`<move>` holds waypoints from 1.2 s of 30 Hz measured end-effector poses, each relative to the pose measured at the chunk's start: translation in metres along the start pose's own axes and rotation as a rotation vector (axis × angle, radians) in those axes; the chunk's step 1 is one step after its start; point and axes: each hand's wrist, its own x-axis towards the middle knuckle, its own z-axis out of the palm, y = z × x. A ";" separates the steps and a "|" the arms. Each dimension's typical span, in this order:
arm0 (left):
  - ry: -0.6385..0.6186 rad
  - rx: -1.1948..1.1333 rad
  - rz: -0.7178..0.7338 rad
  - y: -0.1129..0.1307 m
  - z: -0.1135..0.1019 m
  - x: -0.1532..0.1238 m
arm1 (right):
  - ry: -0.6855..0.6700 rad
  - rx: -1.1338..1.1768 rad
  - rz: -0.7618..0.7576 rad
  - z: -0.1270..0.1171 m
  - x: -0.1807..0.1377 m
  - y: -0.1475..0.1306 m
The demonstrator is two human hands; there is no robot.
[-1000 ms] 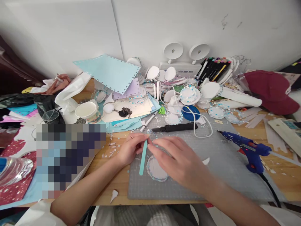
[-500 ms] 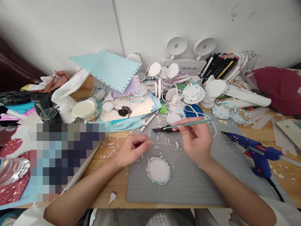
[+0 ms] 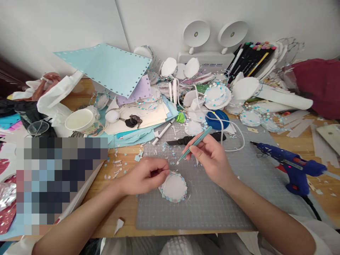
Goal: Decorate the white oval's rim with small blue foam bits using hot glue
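My right hand (image 3: 211,156) holds teal tweezers (image 3: 196,143) like a pen, tips pointing down and left. A tiny pale piece (image 3: 177,163) is at the tips; whether they grip it is too small to tell. My left hand (image 3: 147,175) is closed in a pinch at the upper left edge of a round white disc (image 3: 174,187) rimmed with small blue and white stars. What its fingertips hold, if anything, I cannot make out. A thin pale strand curves over the disc near them. The disc lies flat on the grey cutting mat (image 3: 212,212).
A black utility knife (image 3: 183,141) lies behind my hands among scattered tiny stars. The blue glue gun (image 3: 292,163) rests at the right. Farther back are a white marker (image 3: 163,131), a paper cup (image 3: 79,120), a white cable (image 3: 236,148) and piled decorated discs (image 3: 217,95).
My right hand has lowered the tweezers, their tips now pointing down near the mat instead of lying nearly level. My left hand has come to the disc's edge. The view has shifted slightly.
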 end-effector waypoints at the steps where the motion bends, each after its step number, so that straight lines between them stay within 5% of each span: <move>1: 0.007 -0.004 0.005 -0.001 0.001 0.000 | -0.017 -0.001 0.004 0.001 -0.001 -0.001; 36: 0.047 -0.003 -0.006 -0.004 0.004 0.002 | -0.048 0.034 0.066 0.007 -0.003 0.007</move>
